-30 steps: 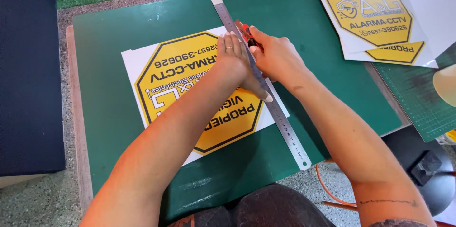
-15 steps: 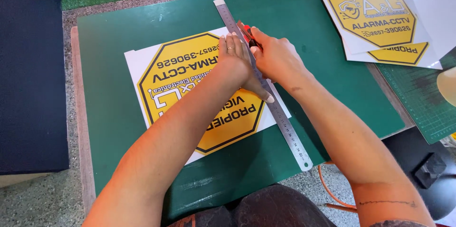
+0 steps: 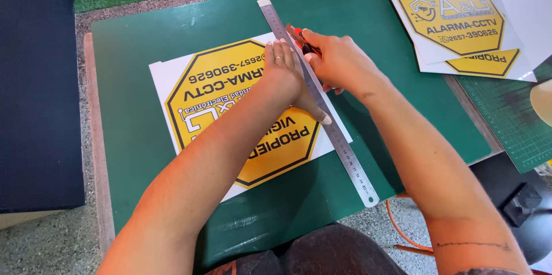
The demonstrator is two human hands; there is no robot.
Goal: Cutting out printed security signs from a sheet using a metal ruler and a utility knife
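L hand (image 3: pixel 286 73): flat, palm down, fingers together pointing away, thumb splayed toward body. R hand (image 3: pixel 339 62): closed fist grip, knuckles up, just beside L. Both forearms extended fwd, converging.

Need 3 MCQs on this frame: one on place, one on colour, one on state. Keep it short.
1. Where does the long steel ruler lie?
A. on the floor
B. across the right edge of the white sheet with the yellow octagon print
C. on the stack of prints

2. What colour is the cutting mat under that sheet?
A. green
B. red
C. white

3. What is the left hand doing?
A. hanging free
B. lifting the sheet
C. pressing flat on the ruler

B: it crosses the sheet's edge.
A: green all round.
C: palm down, fingers spread; the right hand holds a red-handled knife.
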